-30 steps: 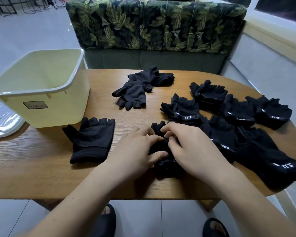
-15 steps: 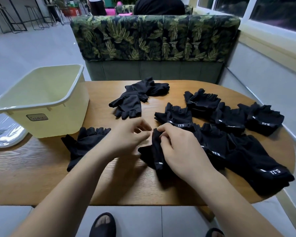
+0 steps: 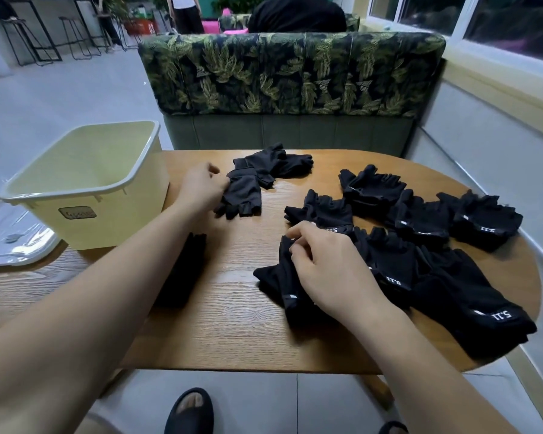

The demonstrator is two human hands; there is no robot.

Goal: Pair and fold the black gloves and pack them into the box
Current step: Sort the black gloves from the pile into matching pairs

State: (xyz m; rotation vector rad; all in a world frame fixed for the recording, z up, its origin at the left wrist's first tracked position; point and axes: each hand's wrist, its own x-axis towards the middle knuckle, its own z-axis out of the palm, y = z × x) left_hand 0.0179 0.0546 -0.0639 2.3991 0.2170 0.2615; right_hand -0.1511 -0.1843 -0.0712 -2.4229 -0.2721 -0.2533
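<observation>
The left hand (image 3: 201,187) pinches the far glove (image 3: 243,195); the right hand (image 3: 326,270) pinches the near glove (image 3: 271,277). Both likely handle as light, limp fabric; grip at the cuff.

Black glove (image 3: 187,270) mostly behind the left forearm (image 3: 107,277); box label (image 3: 77,213) lettering illegible.

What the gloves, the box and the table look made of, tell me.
Gloves: soft matt black fabric, probably a knit; they crumple and drape. Box: moulded plastic, pale yellow, slightly glossy, with a smooth rolled rim. Table: wood or wood-look laminate, satin; grain lines show, but not which.
</observation>
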